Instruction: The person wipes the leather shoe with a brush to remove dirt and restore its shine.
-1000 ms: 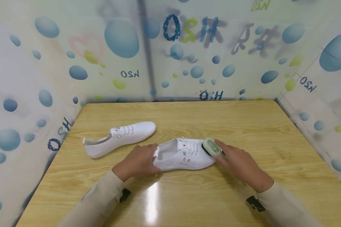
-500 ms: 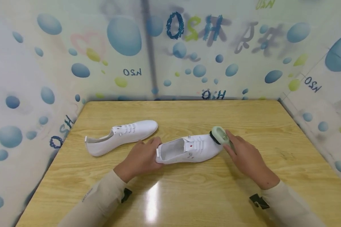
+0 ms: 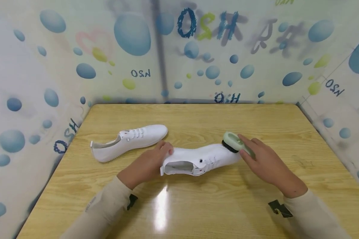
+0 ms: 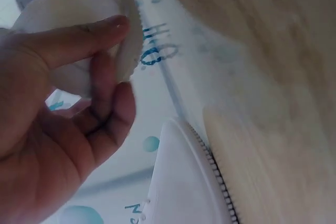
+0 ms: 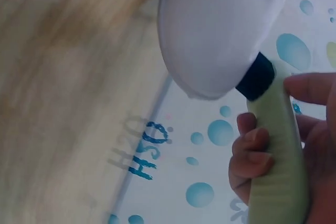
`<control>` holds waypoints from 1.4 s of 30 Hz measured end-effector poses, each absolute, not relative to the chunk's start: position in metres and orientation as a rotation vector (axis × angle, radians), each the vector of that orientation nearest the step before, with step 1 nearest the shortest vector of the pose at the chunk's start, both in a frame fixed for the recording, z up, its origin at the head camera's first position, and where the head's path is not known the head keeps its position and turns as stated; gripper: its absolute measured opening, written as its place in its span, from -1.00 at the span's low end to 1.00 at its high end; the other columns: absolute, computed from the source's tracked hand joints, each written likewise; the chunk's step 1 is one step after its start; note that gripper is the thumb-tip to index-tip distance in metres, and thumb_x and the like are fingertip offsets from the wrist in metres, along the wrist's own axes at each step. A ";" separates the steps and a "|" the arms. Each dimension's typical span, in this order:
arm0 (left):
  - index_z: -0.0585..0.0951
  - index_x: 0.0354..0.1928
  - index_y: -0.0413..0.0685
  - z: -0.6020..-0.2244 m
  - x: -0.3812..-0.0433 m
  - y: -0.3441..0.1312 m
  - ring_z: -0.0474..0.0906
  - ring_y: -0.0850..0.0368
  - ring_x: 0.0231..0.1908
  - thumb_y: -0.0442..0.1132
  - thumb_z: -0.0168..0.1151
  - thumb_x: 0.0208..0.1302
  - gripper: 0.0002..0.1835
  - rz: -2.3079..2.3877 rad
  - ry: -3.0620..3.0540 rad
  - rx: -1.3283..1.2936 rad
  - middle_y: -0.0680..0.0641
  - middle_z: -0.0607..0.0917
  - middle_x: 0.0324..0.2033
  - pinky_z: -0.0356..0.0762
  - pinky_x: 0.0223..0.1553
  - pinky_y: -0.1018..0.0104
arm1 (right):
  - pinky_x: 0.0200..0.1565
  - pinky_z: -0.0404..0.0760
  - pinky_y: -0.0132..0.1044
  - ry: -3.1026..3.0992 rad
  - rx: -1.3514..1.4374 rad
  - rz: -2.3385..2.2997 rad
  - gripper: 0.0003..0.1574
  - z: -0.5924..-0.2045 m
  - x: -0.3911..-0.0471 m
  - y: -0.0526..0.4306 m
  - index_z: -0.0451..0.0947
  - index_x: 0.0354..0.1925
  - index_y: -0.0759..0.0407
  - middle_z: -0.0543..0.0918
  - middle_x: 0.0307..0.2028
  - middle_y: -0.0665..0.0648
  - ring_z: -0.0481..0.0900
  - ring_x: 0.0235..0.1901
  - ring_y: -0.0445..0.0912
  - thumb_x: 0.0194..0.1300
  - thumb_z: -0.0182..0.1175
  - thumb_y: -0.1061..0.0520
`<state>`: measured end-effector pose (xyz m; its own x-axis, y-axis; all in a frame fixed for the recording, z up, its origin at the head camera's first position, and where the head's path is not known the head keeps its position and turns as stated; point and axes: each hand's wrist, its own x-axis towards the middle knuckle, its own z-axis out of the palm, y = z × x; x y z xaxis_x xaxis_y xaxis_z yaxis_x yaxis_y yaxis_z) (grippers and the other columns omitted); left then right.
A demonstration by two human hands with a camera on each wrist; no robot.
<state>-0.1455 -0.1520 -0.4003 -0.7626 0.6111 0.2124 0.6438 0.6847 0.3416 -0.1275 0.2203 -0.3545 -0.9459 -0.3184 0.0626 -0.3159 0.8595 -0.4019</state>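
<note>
A white lace-up shoe (image 3: 185, 156) lies tipped in the head view, its opening turned toward the front and its toe to the right. At the heel, my left hand (image 3: 148, 164) grips it; in the left wrist view thumb and fingers pinch the heel (image 4: 79, 3) by the sole edge. My right hand (image 3: 264, 162) holds a pale green brush (image 3: 237, 142) by its handle. Its dark bristles (image 5: 256, 77) meet the upper near the toe, as the right wrist view shows.
A second white shoe (image 3: 131, 141) stands upright behind and to the left, toe pointing right. Both rest over a light wooden table (image 3: 257, 119). Walls with a bubble print (image 3: 212, 71) enclose the back and sides.
The held shoe has rolled over from upright, its opening now facing the front. My right hand with the brush has shifted right and a little farther back along the toe.
</note>
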 end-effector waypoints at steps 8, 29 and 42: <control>0.34 -0.03 -0.01 -0.399 -0.152 -0.167 0.44 0.18 -0.33 -0.59 0.06 0.10 -0.56 -0.900 -2.938 -1.174 -0.04 0.46 -0.19 0.46 -0.22 0.37 | -0.32 0.45 -0.19 3.003 -0.659 -0.487 -0.32 -0.343 -0.121 0.218 0.18 0.52 -0.21 0.65 -0.04 0.18 0.48 -0.40 -0.18 0.53 0.03 -0.16; 0.60 0.20 -0.01 -0.394 -0.163 -0.170 0.65 0.25 -0.26 -0.15 0.00 0.56 -0.68 -1.017 -3.154 -0.929 0.01 0.74 -0.04 0.60 -0.05 0.22 | -0.40 0.53 -0.26 3.055 -0.808 -0.367 -0.50 -0.331 -0.108 0.204 0.56 0.18 0.07 0.67 -0.05 0.10 0.49 -0.47 -0.27 0.28 0.29 0.04; 0.60 0.21 0.01 -0.391 -0.163 -0.174 0.68 0.23 -0.41 -0.14 0.01 0.56 -0.67 -1.283 -3.201 -0.943 0.00 0.74 -0.06 0.63 -0.29 0.37 | -0.59 0.23 -0.45 3.036 -1.018 -0.267 -0.41 -0.349 -0.110 0.158 0.51 0.30 -0.26 0.52 -0.33 -0.05 0.17 -0.67 -0.33 0.32 0.31 -0.14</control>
<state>-0.1625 -0.1738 -0.3914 -0.7747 0.6013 -0.1954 0.2998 0.6215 0.7238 -0.1102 0.1582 -0.3488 -0.7969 -0.5920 0.1207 -0.6040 0.7857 -0.1339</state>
